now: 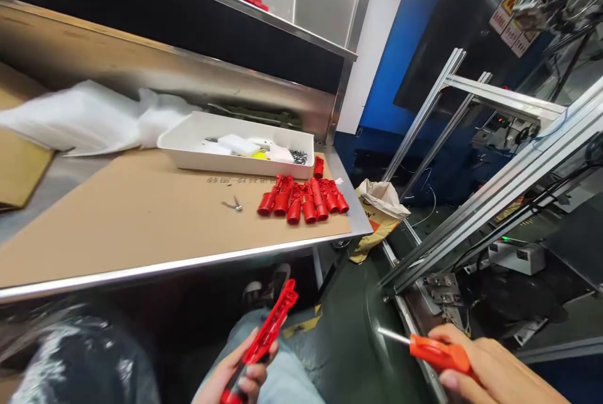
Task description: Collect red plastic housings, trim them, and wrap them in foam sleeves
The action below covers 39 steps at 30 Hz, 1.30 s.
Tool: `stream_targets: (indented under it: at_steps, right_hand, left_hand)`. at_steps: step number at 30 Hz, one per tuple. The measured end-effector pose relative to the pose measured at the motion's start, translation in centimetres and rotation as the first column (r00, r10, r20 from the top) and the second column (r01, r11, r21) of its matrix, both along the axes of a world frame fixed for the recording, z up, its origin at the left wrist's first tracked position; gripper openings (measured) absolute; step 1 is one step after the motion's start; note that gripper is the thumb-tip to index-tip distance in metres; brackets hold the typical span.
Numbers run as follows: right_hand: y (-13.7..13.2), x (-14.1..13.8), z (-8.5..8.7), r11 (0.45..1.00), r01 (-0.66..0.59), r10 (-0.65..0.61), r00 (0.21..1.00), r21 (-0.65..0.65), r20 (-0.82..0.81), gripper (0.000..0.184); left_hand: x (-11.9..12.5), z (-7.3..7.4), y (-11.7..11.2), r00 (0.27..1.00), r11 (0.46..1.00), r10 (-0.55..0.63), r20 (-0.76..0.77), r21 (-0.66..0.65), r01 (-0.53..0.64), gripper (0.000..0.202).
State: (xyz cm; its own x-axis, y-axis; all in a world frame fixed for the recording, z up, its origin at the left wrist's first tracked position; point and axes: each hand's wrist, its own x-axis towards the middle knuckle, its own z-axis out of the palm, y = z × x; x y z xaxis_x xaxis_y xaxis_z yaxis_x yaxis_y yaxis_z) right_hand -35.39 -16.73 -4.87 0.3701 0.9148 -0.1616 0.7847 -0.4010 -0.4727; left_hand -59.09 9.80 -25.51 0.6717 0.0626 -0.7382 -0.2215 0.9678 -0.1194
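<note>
My left hand [247, 369] is closed around a long red and black plastic part [273, 328], tilted up in front of my legs and below the table edge. My right hand [475, 360] grips an orange-handled tool [436, 352] whose slim metal shaft points left; whether it is a blade or a driver tip I cannot make out. A wide gap separates the tool from the red part. On the table, several red plastic parts [308, 200] stand and lie in a cluster near the right corner.
A cardboard sheet [141, 209] covers the table, with a small metal piece [234, 204] on it. Behind are a white tray [235, 162] of small items and white foam bags [89, 118]. A paper sack [381, 209] and an aluminium frame [424, 121] stand right; black plastic [89, 360] lies lower left.
</note>
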Motion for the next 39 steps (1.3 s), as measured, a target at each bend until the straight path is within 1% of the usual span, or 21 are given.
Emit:
stream_targets:
  at_steps: [2,4,6,7,8,9,12,14,16,18,20,22,24,26,29,31,33,35,36,38,39]
  right_hand:
    - [1.9,-1.8,-0.3,0.996,-0.070,0.081,0.970,-0.052,0.231,0.014]
    - [3.5,-3.1,0.0,0.975,-0.186,0.218,0.910,-0.123,0.353,0.018]
    - [5.1,-4.1,0.3,0.946,-0.263,0.321,0.844,-0.191,0.430,0.024]
    - [6.0,-4.5,0.3,0.940,-0.271,0.339,0.811,-0.208,0.477,0.025]
    - [6.8,-4.9,0.3,0.936,-0.272,0.350,0.781,-0.224,0.517,0.025]
    - [7.6,-5.3,0.2,0.926,-0.288,0.376,0.755,-0.245,0.536,0.026]
    - [9.6,-6.1,0.1,0.871,-0.376,0.490,0.709,-0.315,0.507,0.030]
    - [10.4,-6.2,0.2,0.881,-0.380,0.472,0.701,-0.280,0.535,0.029]
    - [11.0,-6.2,0.7,0.899,-0.374,0.435,0.696,-0.229,0.572,0.026]
    - [11.4,-6.2,1.1,0.877,-0.408,0.480,0.698,-0.254,0.531,0.029]
    - [11.8,-6.1,1.4,0.880,-0.390,0.474,0.718,-0.270,0.510,0.031]
    - [12.2,-6.1,1.7,0.903,-0.354,0.430,0.734,-0.243,0.526,0.032]
    - [12.7,-6.0,1.9,0.883,-0.400,0.470,0.733,-0.247,0.491,0.032]
    - [13.2,-5.8,1.9,0.867,-0.424,0.498,0.740,-0.261,0.453,0.031]
    - [13.6,-5.4,1.7,0.908,-0.345,0.418,0.749,-0.237,0.514,0.033]
    - [13.8,-5.3,1.6,0.877,-0.394,0.481,0.736,-0.276,0.477,0.030]
    - [14.0,-5.4,1.7,0.854,-0.417,0.518,0.741,-0.311,0.427,0.029]
    - [14.5,-5.9,2.0,0.883,-0.344,0.460,0.769,-0.319,0.445,0.031]
    - [14.7,-6.3,2.2,0.885,-0.308,0.444,0.785,-0.349,0.432,0.031]
    - [15.2,-7.5,2.4,0.815,-0.334,0.516,0.789,-0.473,0.332,0.027]
    - [15.4,-8.1,2.4,0.774,-0.351,0.552,0.782,-0.527,0.289,0.025]
  left_hand:
    - [-0.5,0.3,0.0,1.000,0.998,-0.001,0.011,0.064,0.000,0.043]
    - [-1.2,0.2,0.0,1.000,0.986,-0.016,-0.008,0.168,0.017,0.045]
    - [-2.0,-0.4,0.2,0.997,0.944,-0.029,-0.071,0.325,0.051,0.042]
    - [-2.4,-0.8,0.3,0.993,0.902,-0.024,-0.118,0.425,0.072,0.034]
    - [-2.8,-1.3,0.5,0.986,0.840,-0.005,-0.169,0.535,0.096,0.024]
    - [-3.2,-1.8,0.8,0.975,0.753,0.029,-0.218,0.647,0.123,0.023]
    - [-4.3,-3.0,1.5,0.931,0.397,0.154,-0.332,0.883,0.249,0.059]
    - [-5.0,-3.4,1.7,0.889,0.169,0.218,-0.403,0.913,0.372,0.057]
    - [-5.6,-3.5,1.7,0.848,-0.015,0.274,-0.454,0.879,0.476,0.049]
    - [-6.2,-3.5,1.6,0.826,-0.159,0.317,-0.466,0.833,0.531,0.044]
    - [-6.5,-3.6,1.7,0.831,-0.276,0.332,-0.446,0.797,0.537,0.041]
    - [-6.7,-3.7,1.9,0.843,-0.370,0.333,-0.422,0.764,0.529,0.038]
    - [-6.8,-3.8,2.2,0.848,-0.434,0.337,-0.408,0.732,0.525,0.036]
    - [-7.0,-3.8,2.5,0.852,-0.476,0.334,-0.402,0.709,0.521,0.036]
    - [-7.4,-3.4,2.8,0.861,-0.502,0.302,-0.409,0.699,0.509,0.035]
    - [-7.8,-3.0,2.8,0.871,-0.492,0.258,-0.418,0.719,0.491,0.034]
    - [-8.1,-2.7,2.7,0.882,-0.452,0.209,-0.422,0.758,0.470,0.034]
    - [-8.2,-2.5,2.4,0.892,-0.340,0.175,-0.416,0.825,0.451,0.036]
    - [-8.1,-2.4,2.2,0.899,-0.259,0.163,-0.407,0.861,0.437,0.038]
    - [-7.5,-2.1,1.7,0.922,-0.068,0.125,-0.366,0.924,0.376,0.045]
    - [-7.2,-1.8,1.5,0.944,0.086,0.096,-0.315,0.948,0.308,0.048]
